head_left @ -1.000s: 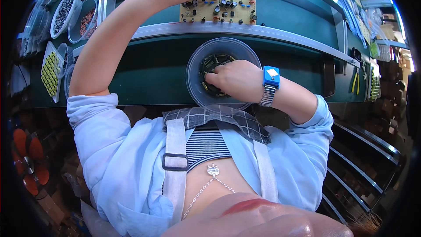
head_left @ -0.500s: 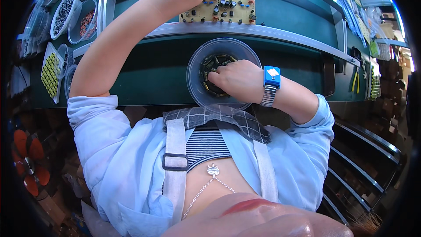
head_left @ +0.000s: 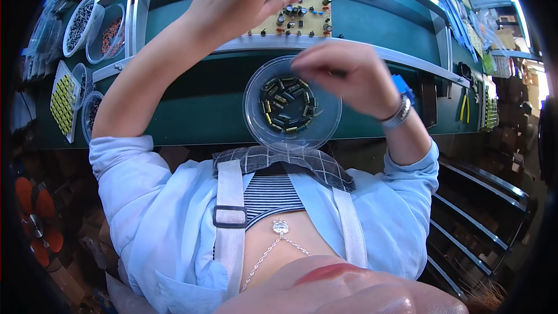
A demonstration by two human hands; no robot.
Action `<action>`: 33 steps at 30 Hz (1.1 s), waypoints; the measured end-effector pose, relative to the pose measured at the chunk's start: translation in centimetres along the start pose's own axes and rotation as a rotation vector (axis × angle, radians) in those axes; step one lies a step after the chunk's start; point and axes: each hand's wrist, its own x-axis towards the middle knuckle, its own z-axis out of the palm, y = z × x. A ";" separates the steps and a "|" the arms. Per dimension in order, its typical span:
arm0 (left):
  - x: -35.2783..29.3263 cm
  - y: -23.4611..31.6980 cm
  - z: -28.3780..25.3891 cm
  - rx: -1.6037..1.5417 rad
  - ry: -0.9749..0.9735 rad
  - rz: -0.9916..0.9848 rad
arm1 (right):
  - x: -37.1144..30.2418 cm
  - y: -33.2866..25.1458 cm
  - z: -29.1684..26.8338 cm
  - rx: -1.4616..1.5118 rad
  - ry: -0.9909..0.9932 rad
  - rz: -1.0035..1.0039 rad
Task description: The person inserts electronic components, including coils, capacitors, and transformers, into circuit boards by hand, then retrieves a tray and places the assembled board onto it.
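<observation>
My left hand (head_left: pixel 238 0) reaches over the left part of a tan circuit board (head_left: pixel 313 24), its thumb and forefinger bent toward each other among the upright black capacitors (head_left: pixel 290 10). What sits between those fingertips is too small to make out. Above the right rim of a clear round plastic tub (head_left: pixel 325 119) is my right hand (head_left: pixel 357 75), blurred, fingers curled together. A dark spot shows under its fingers, but I cannot tell what it is. Loose cylindrical capacitors (head_left: pixel 279 100), dark with gold-coloured markings, lie in the tub.
Metal rails (head_left: pixel 401 57) cross the green bench (head_left: pixel 197 102). Tubs of small parts (head_left: pixel 81 23) and a tray of yellow-green pieces (head_left: pixel 64 102) stand at left. Yellow-handled pliers (head_left: pixel 464 109) lie at right. An orange-bladed fan (head_left: pixel 38 221) is low at left.
My right hand has risen out of the tub and moved up and right, uncovering the capacitors. My left hand has shifted slightly down and right over the board.
</observation>
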 end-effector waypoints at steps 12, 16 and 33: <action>-6.5 7.8 5.8 -0.287 -0.583 0.194 | 3.3 12.5 -5.3 0.144 0.501 0.319; -5.7 7.9 5.5 -0.332 -0.876 0.122 | 3.7 13.1 -5.1 -0.089 0.429 0.394; -6.4 8.0 5.0 -0.200 -0.815 0.249 | 4.5 11.9 -4.8 -0.304 0.379 0.347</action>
